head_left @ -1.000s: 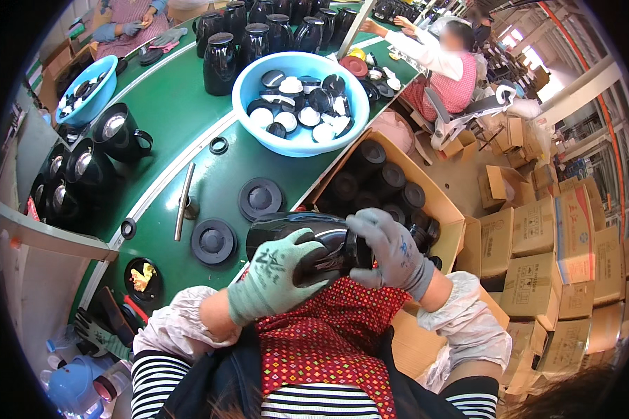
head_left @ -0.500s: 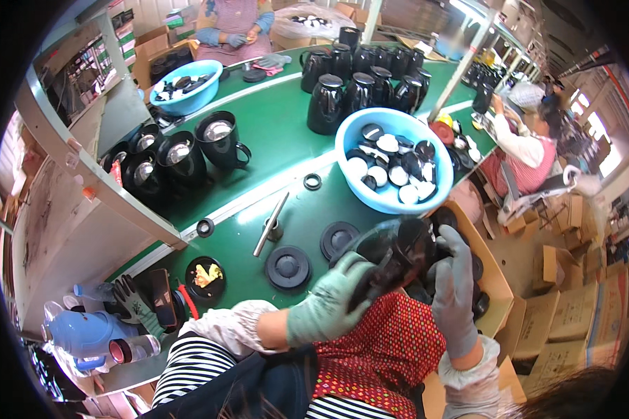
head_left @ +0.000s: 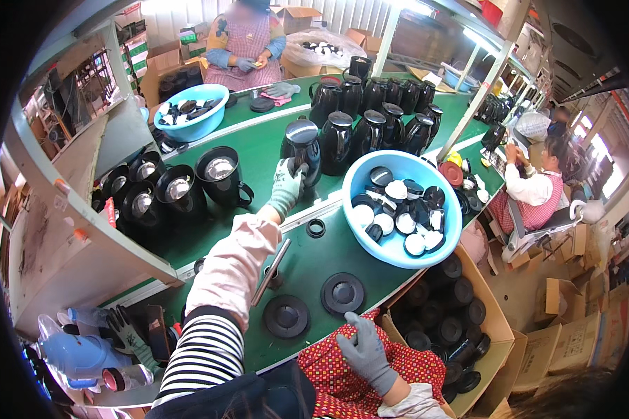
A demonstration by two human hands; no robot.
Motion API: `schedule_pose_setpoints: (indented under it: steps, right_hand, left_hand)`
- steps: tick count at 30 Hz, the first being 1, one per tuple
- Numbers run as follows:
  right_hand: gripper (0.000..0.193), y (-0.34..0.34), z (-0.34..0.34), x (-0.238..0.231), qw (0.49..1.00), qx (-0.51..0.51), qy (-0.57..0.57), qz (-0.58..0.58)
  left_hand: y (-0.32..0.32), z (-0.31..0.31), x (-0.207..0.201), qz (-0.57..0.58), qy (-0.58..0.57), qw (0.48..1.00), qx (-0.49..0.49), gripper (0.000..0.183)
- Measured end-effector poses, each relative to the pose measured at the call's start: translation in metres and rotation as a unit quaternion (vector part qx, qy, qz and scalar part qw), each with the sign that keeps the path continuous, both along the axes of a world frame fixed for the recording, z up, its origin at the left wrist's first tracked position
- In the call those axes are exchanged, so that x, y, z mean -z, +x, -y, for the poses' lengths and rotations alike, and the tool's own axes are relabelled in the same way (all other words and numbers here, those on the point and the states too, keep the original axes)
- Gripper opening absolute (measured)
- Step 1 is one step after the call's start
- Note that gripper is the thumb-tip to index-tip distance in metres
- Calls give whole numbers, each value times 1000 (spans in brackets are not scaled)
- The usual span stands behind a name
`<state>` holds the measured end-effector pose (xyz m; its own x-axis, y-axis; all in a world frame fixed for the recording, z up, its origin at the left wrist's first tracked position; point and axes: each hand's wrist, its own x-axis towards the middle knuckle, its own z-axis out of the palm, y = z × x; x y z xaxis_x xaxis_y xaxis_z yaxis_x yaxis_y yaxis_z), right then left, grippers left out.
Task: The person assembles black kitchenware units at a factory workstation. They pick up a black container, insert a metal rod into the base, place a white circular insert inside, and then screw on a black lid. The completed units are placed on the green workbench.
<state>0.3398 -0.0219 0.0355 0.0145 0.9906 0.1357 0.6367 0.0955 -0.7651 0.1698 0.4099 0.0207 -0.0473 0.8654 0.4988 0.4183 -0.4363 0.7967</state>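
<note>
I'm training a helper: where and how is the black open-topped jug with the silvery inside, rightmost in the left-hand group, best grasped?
Probably by its curved black handle, from the right: the black open-topped jug stands mouth-up, its handle jutting right, while other black jugs stand to its left.

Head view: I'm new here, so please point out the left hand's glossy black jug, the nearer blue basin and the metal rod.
Glossy black jug [head_left: 310,153], head view: its side wall.
Nearer blue basin [head_left: 412,166], head view: bare inner wall, far side.
Metal rod [head_left: 271,272], head view: middle of its shaft.
</note>
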Motion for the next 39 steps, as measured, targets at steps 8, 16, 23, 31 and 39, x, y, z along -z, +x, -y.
schedule_pose_setpoints:
  steps: [8, 16, 23, 31, 39]
  right_hand:
    - [47, -5, -1, 21, 999, 44, -9, 17]
    - [42, -11, -1, 26, 997, 56, 41, 41]
    - [40, -17, 0, 25, 995, 61, 49, 58]
    - [53, -8, -9, -39, 988, 95, 51, -114]
    - [65, 3, -60, -84, 941, -43, 309, 127]
  left_hand:
    - [1, -48, 13, -144, -133, 981, 4, 59]
    - [-114, 44, -35, -329, -93, 923, -175, 101]
    - [-177, 22, -16, -390, -141, 887, -201, 80]
    - [-137, 98, -46, -305, 79, 947, -69, 58]
    - [-96, 297, -156, -296, 117, 922, 223, 47]
